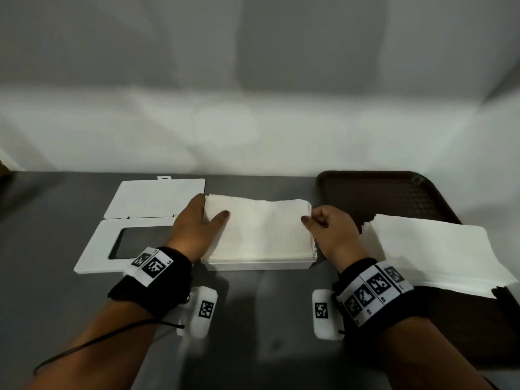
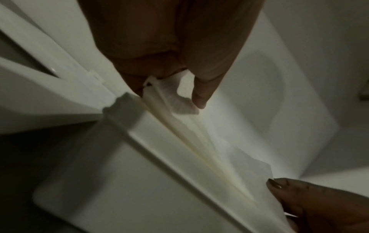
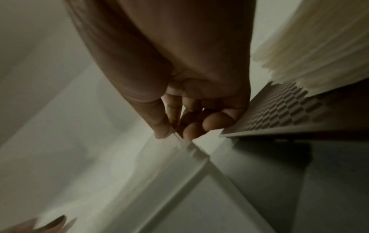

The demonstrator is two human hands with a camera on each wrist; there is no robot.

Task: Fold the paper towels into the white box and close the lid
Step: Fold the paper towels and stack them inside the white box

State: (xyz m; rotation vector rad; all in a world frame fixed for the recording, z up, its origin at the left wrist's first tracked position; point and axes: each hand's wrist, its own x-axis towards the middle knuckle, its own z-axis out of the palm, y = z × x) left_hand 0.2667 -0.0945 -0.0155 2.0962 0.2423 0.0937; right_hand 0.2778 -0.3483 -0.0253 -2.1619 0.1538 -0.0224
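one towel stack [image 1: 261, 229] in white box [image 1: 259, 264]

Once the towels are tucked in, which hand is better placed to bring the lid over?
Left, probably. The lid lies open beside the left hand; the right hand is across the box, next to the tray.

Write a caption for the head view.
Both hands press folded white paper towels into the white plastic box.

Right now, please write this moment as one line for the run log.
left hand: holds towel stack's left edge | right hand: pinches right edge | folded paper towels: in white box | lid: open
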